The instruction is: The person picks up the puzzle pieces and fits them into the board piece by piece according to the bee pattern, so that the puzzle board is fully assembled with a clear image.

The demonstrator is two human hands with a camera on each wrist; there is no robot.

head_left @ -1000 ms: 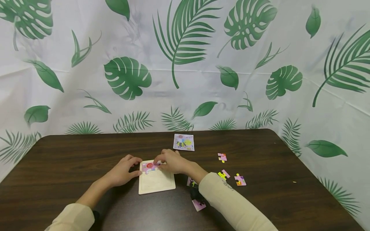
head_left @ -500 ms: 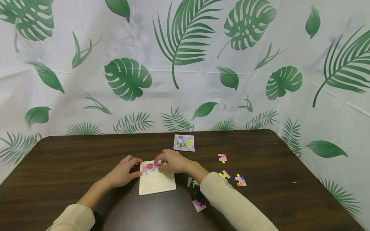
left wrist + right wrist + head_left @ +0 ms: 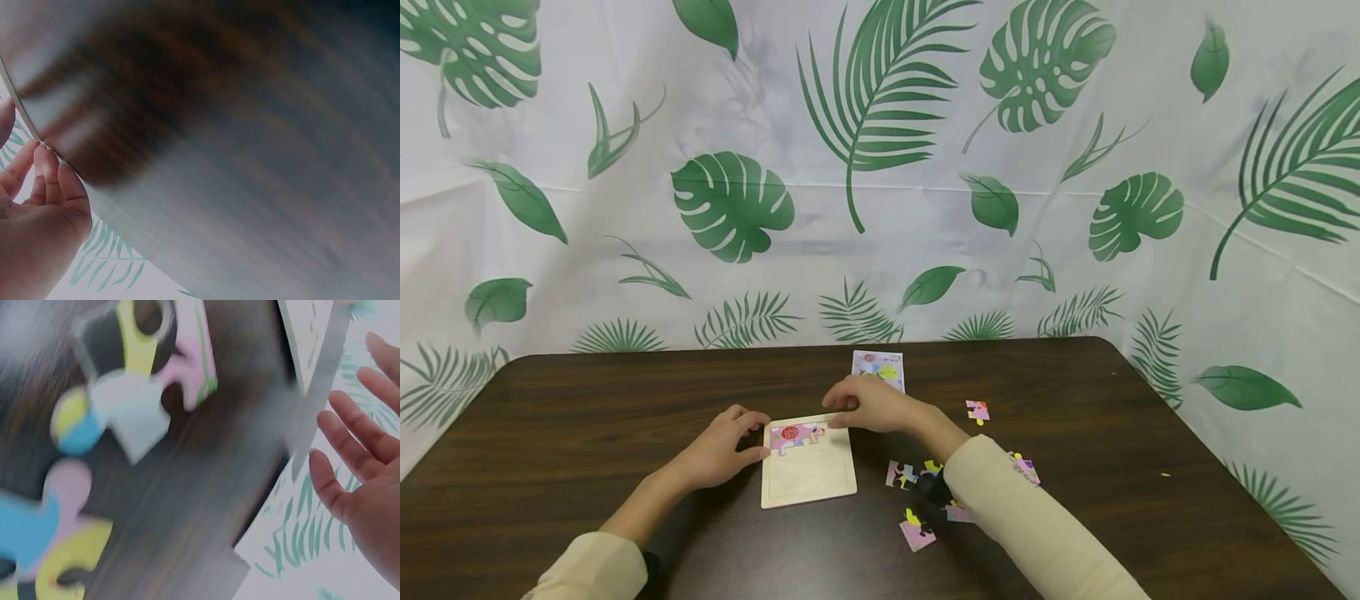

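My left hand [image 3: 721, 450] rests at the left side of a pale wooden puzzle tray [image 3: 808, 483]. Its fingertips touch the tray's edge, one near the top corner and the thumb lower down. In the left wrist view, the fingertips [image 3: 49, 153] meet the thin edge. Joined pink puzzle pieces [image 3: 793, 437], one with a red circle, lie along the tray's upper row. My right hand [image 3: 876, 404] hovers above the tray's upper right corner, fingers loosely spread and holding nothing. It partly covers a picture card [image 3: 880, 363] showing a bee.
Loose puzzle pieces lie right of the tray: a pink one [image 3: 977, 411] farther back, a pink-and-yellow one [image 3: 917, 531] in front, another [image 3: 900, 475] by the forearm. Others are partly under the right sleeve [image 3: 1022, 508]. A leaf-patterned cloth [image 3: 880, 250] hangs behind the dark wooden table [image 3: 625, 400].
My right hand has lifted off the pieces in the tray and moved right and back, uncovering the upper row and covering part of the card. The left hand stays put.
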